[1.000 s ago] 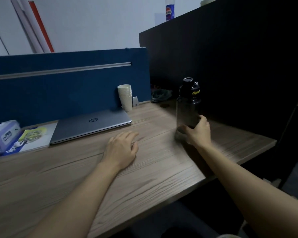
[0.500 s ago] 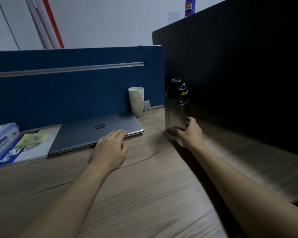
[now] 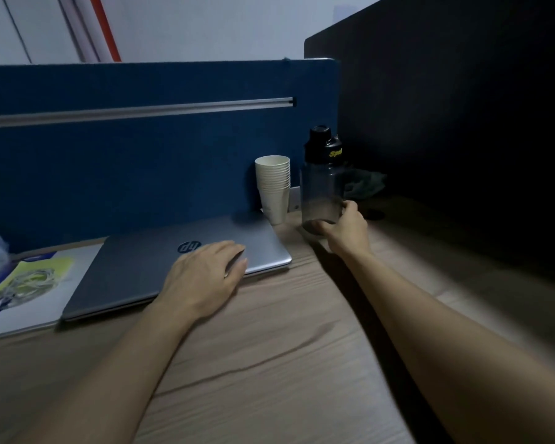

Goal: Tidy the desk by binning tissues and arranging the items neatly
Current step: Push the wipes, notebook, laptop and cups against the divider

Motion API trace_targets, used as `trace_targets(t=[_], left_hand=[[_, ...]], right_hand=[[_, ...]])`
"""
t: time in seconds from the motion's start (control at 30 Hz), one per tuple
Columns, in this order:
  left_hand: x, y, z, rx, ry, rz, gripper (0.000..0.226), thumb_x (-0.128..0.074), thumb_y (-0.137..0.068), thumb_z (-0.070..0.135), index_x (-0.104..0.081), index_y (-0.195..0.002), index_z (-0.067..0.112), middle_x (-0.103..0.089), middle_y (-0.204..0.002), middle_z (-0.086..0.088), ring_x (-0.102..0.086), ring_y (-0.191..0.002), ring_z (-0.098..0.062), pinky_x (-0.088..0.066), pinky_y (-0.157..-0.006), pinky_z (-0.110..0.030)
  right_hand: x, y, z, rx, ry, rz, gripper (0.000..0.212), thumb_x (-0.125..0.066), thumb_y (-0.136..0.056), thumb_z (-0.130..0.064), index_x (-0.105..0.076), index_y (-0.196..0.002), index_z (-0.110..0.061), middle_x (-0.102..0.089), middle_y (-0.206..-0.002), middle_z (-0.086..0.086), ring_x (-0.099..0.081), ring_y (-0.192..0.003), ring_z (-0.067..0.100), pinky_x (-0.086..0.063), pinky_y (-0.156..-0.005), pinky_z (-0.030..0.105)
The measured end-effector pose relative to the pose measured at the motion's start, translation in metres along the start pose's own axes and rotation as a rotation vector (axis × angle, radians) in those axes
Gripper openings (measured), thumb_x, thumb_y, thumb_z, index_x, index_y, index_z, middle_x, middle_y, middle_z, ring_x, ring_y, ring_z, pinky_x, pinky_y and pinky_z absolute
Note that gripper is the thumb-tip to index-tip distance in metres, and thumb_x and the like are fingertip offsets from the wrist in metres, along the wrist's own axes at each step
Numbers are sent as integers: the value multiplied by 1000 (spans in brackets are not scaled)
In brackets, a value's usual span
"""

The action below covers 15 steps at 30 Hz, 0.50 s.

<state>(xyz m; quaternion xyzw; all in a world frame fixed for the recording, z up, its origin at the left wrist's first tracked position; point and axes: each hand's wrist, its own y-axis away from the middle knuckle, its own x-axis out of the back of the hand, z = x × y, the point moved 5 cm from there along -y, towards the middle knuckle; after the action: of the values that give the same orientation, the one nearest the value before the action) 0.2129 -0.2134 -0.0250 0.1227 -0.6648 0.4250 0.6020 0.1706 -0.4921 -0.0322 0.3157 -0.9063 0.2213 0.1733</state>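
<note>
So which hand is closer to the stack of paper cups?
Right. The right hand holds the bottle just beside the paper cups; the left hand rests on the laptop, nearer the person.

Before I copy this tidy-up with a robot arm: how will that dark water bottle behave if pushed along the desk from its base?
The water bottle is tall and narrow, so a push higher up would probably tip it. Its see-through body looks empty, so likely light. The right hand grips it low, which should help it slide.
</note>
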Motion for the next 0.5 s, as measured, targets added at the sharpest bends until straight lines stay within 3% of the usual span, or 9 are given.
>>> trace_targets(t=[0.17, 0.5], left_hand=[[-2, -2, -1, -6, -3, 7, 43, -34, -98, 50, -54, -132, 32, -54, -139, 13, -49, -127, -13, -39, -99, -35], [0, -1, 1, -12, -3, 18, 39, -33, -97, 50, -56, -123, 32, -59, -127, 14, -54, -118, -12, -41, -92, -33]], right_hand=[[-16, -20, -4, -15, 18, 27, 71, -78, -81, -28, -39, -137, -9, -52, -134, 14, -53, -121, 29, -47, -98, 38], [-32, -43, -6, -33, 46, 62, 76, -79, -78, -33, -39, -136, -7, -52, -135, 17, -50, -124, 33, -45, -102, 44]])
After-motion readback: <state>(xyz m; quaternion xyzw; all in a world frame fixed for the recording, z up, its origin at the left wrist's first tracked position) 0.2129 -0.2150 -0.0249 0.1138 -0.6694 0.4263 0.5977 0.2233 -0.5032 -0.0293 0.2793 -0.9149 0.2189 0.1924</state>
